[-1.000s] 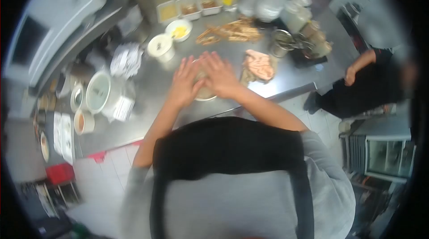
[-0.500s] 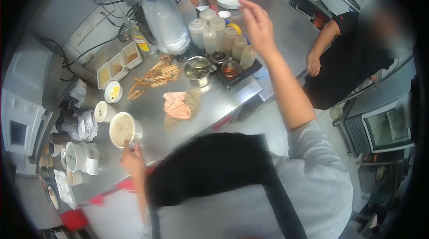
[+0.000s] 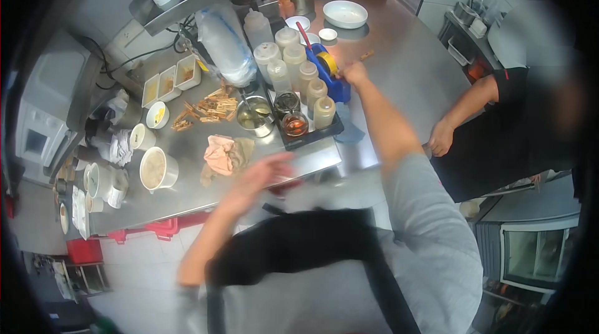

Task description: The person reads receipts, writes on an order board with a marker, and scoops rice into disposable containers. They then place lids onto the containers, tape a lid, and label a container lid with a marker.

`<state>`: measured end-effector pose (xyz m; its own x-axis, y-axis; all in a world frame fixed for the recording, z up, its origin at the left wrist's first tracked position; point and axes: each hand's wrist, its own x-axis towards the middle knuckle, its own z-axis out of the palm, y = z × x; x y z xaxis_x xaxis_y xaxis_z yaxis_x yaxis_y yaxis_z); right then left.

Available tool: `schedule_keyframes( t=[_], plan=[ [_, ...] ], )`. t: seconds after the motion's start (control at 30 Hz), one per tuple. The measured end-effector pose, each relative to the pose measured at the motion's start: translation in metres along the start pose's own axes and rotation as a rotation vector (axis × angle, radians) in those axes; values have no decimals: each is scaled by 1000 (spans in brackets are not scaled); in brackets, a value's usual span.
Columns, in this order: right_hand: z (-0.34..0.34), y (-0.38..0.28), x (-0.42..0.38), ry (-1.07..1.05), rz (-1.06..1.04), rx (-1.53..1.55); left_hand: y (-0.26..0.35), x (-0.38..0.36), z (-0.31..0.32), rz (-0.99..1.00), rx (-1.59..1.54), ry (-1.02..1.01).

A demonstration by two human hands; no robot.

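At the yellow tape roll (image 3: 326,63) in a blue tape dispenser (image 3: 337,90), my right hand (image 3: 354,74) has its fingers closed against the roll's edge, pinching the tape there. My left hand (image 3: 262,173) hangs in the air over the counter's front edge, blurred by motion, its fingers stretched out and nothing seen in them. Just beyond it lies a crumpled pink cloth (image 3: 219,155) with a brownish one. A white tub (image 3: 158,168) with pale contents stands further left, apart from both hands.
Beside the dispenser, a black tray (image 3: 306,141) holds squeeze bottles (image 3: 307,78) and small jars. A metal pot (image 3: 255,117), scattered wooden clothespins (image 3: 215,104) and a white dish (image 3: 345,14) are on the counter. A co-worker's hand (image 3: 442,138) rests at the right edge.
My right hand has come down from the air onto the tape roll. My left hand has left the white tub and moved right, past the cloth. The view has shifted right.
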<state>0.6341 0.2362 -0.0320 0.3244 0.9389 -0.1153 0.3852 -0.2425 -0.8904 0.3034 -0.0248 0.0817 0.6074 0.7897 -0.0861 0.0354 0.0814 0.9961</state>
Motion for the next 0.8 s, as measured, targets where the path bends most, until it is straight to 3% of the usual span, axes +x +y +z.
schedule_keyframes(
  t=[0.1,0.17,0.23,0.33,0.4,0.5,0.6,0.7,0.8],
  plan=[
    [-21,2,-3,143,-233,-53,-8,81,69,-173,-297,-287],
    [-70,-14,-51,65,-322,111,-41,141,95,-324,-468,-231],
    [-120,-23,-134,0,-385,218,-62,202,110,-430,-608,5],
    [-165,2,-229,-7,-240,370,-84,263,120,-362,-538,395],
    [-183,29,-274,13,-153,290,-108,294,119,-325,-460,630],
    [-169,92,-291,34,35,387,-105,314,123,-311,-123,905],
    [-138,153,-280,54,114,427,-126,343,120,-267,-45,1126],
    [-105,190,-267,87,107,508,-135,355,106,-276,239,1091],
    [-77,209,-261,65,226,624,-180,384,94,-238,185,1108]
  ],
)
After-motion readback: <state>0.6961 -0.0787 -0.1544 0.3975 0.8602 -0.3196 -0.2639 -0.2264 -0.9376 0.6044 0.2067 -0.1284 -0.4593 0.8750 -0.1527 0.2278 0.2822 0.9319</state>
